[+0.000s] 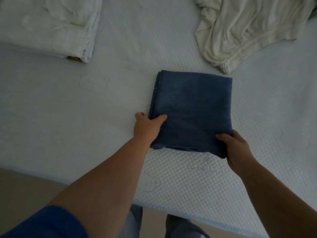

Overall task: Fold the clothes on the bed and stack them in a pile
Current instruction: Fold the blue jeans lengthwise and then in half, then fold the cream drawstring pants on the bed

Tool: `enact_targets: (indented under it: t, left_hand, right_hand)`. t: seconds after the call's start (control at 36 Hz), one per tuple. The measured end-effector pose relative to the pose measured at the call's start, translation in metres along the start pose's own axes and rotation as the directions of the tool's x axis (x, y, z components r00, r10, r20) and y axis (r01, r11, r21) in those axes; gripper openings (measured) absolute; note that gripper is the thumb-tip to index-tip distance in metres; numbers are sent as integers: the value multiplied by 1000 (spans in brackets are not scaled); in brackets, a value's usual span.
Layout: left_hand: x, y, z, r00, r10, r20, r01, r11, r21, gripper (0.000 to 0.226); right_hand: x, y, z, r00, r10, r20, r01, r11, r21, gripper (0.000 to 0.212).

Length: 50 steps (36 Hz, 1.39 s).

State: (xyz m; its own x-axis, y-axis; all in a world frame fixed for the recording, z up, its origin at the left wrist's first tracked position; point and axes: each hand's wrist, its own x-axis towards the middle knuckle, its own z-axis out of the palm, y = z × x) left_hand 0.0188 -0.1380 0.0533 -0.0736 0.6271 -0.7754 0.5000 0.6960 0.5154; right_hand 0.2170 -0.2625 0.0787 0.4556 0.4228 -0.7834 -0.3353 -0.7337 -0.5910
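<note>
Bed [106, 103]: pale cover with a raised dotted weave, near edge running across the bottom of the head view. Lying directly on it:
- folded blue cloth [192, 109], middle, flat, rectangular, held at its near corners;
- folded white garment [48, 26], far left, flat;
- crumpled cream garment [243, 28], far right, unfolded, well apart from the white one.

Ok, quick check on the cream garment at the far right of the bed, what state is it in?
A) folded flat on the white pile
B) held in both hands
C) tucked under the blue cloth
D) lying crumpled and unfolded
D: the cream garment lies rumpled on the bed, apart from the folded blue cloth, which the left hand and right hand each grip.
</note>
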Motion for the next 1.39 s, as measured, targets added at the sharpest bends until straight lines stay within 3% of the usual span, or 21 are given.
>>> enact_targets:
  t: [0.08, 0.17, 0.31, 0.39, 0.64, 0.81, 0.83, 0.89, 0.94, 1.06, 1.17, 1.28, 1.33, 1.39]
  left_hand:
    - [-9, -4, -15, 991, -33, 131, 23, 997, 73, 59]
    - [-22, -1, -38, 993, 77, 92, -77, 997, -5, 35]
    - [-37, 13, -113, 982, 186, 33, -177, 967, -185, 40]
    - [-26, 25, -174, 954, 289, -76, -299, 929, -220, 43]
    - [68, 102, -362, 839, 456, -296, -538, 774, -333, 43]
    - [174, 128, -418, 820, 474, -320, -549, 809, -211, 55]
    - [190, 125, -419, 828, 467, -310, -529, 834, -157, 55]
    - [217, 114, -418, 853, 442, -278, -462, 887, -7, 57]
    - [235, 104, -414, 861, 431, -270, -422, 902, 93, 50]
    - [246, 101, -407, 829, 488, -274, -459, 873, 166, 17]
    - [222, 100, -405, 810, 491, -320, -445, 871, 209, 20]
    - [179, 105, -386, 673, 620, -403, -456, 777, 434, 30]
    - [152, 104, -369, 625, 661, -415, -495, 747, 444, 40]
    - [119, 100, -333, 674, 675, -301, -550, 730, 406, 33]
  right_hand:
    - [-22, -14, 12, 992, -125, -26, 119, 982, -145, 16]
    - [-49, -32, 27, 965, -264, 0, 253, 924, -287, 13]
    - [-82, -72, 76, 905, -425, 29, 401, 828, -391, 17]
    - [-93, -97, 132, 879, -471, 75, 458, 792, -403, 17]
    - [-76, -191, 339, 797, -581, 165, 604, 765, -223, 14]
    - [-15, -208, 438, 784, -610, 115, 619, 754, -219, 11]
    - [-1, -204, 449, 803, -585, 111, 593, 769, -237, 14]
    - [24, -193, 465, 851, -514, 109, 524, 813, -253, 44]
    - [41, -184, 474, 874, -476, 97, 482, 825, -296, 61]
    - [54, -179, 474, 874, -477, 88, 477, 813, -334, 61]
    - [39, -176, 456, 884, -460, 84, 458, 812, -362, 71]
    - [21, -161, 413, 918, -396, 11, 370, 848, -379, 62]
    - [13, -151, 390, 928, -370, 26, 345, 835, -428, 58]
    - [4, -135, 349, 942, -336, -1, 295, 828, -478, 56]
